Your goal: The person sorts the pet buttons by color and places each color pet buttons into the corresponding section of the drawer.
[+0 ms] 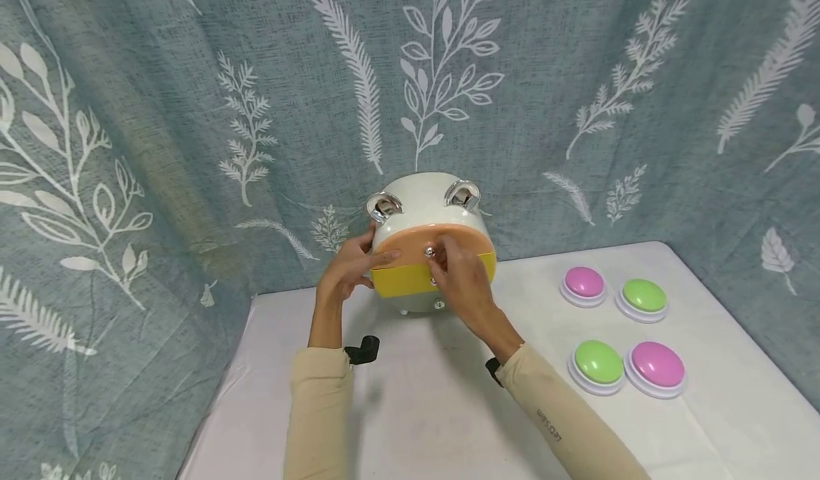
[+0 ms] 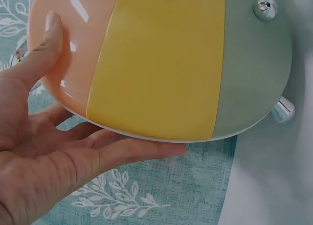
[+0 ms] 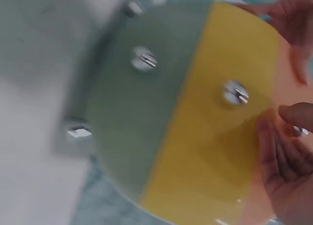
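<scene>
A small rounded drawer cabinet [image 1: 410,213] with silver ear-shaped parts on top stands on the white table. Its front has an orange drawer [image 1: 410,240] on top, a yellow drawer [image 2: 161,63] in the middle and a green drawer [image 3: 142,98] at the bottom, each with a silver knob. My left hand [image 1: 349,263] holds the cabinet's left side, thumb on the orange front and fingers along the side wall. At the orange drawer's knob [image 1: 430,251], my right hand [image 1: 463,280] has its thumb and curled fingers pinched around it. All drawer fronts look flush.
To the right on the table [image 1: 410,423] sit two pink domed buttons, one at the back [image 1: 584,281] and one in front [image 1: 658,364], with two green ones, back [image 1: 644,295] and front [image 1: 598,362]. A patterned curtain [image 1: 288,110] hangs close behind the cabinet.
</scene>
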Demonstrator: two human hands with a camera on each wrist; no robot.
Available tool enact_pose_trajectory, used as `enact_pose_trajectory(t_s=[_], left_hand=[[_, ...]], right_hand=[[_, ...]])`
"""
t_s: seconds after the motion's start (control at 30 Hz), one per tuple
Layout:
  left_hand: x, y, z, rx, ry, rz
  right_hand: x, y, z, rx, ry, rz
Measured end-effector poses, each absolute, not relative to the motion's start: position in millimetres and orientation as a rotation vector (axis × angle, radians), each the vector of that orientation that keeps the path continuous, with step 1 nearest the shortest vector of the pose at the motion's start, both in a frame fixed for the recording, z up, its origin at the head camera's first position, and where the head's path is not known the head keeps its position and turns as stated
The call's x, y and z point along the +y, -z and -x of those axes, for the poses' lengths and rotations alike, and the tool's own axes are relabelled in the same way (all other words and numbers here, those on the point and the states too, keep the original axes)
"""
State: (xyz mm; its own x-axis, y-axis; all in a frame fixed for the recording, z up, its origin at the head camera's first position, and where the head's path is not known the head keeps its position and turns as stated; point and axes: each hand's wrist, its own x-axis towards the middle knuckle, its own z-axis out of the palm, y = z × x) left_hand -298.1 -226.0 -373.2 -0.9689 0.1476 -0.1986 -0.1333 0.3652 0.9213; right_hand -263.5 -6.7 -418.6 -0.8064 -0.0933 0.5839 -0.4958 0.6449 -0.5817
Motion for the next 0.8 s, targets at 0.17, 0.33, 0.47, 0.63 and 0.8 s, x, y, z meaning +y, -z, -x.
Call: enact_pose_trajectory(t_s=[0.17, 0.33, 0.47, 0.63, 0.8], left_hand=[[-224, 373, 296, 2.406, -1.628, -0.002], [-223, 373, 297, 2.406, -1.61, -0.011], [-222, 373, 297, 2.389, -1.627, -0.011], [-223, 374, 297, 2.375, -1.632, -0.018], [-223, 375, 296, 2.385, -1.617, -0.014]], right_hand=[[-9, 448, 259, -2.429, -1.061, -0.439], [-14, 453, 260, -2.436, -1.01, -0.467], [-14, 448, 256, -2.458, -0.926, -0.471], [-13, 444, 238, -2.494, -0.838, -0.481], [-10, 441, 215, -2.522, -0.834, -0.489]])
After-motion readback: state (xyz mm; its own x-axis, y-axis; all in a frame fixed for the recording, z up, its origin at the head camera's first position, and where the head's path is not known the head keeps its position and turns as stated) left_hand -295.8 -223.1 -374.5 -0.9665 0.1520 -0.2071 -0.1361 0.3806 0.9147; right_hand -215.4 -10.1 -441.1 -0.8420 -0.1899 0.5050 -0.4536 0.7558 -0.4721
